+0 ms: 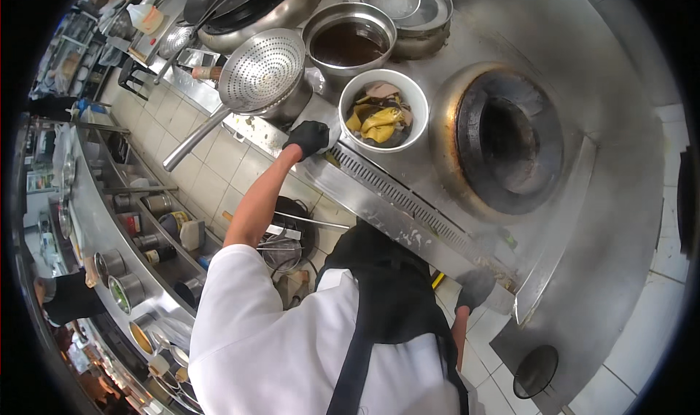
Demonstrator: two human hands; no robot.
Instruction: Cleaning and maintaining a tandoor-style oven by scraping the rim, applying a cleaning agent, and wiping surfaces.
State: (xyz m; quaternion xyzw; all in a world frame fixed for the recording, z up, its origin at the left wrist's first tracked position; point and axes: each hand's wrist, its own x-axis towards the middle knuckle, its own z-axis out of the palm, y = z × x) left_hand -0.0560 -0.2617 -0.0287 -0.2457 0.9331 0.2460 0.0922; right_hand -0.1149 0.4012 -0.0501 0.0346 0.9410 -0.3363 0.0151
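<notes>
My left hand [307, 139], in a black glove, rests at the front edge of the steel wok range [607, 213], left of the slotted drain grate [394, 188]. Its fingers are bent near a flat metal piece; whether it grips this is unclear. My right hand [474, 288], also black-gloved and blurred, is at the grate's far right end. Beyond the left hand stands a white bucket [350, 95] with yellow and brown scraps [383, 121] in it. A perforated steel ladle strainer [264, 70] lies over a pot, its handle pointing towards the lower left.
A pot of dark liquid [350, 43] stands behind the bucket. The black wok burner ring [465, 142] is on the right. A round mesh strainer [536, 371] hangs low at the right. A steel counter [98, 229] with shelves and pots runs along the left; a co-worker's arm [87, 273] shows there.
</notes>
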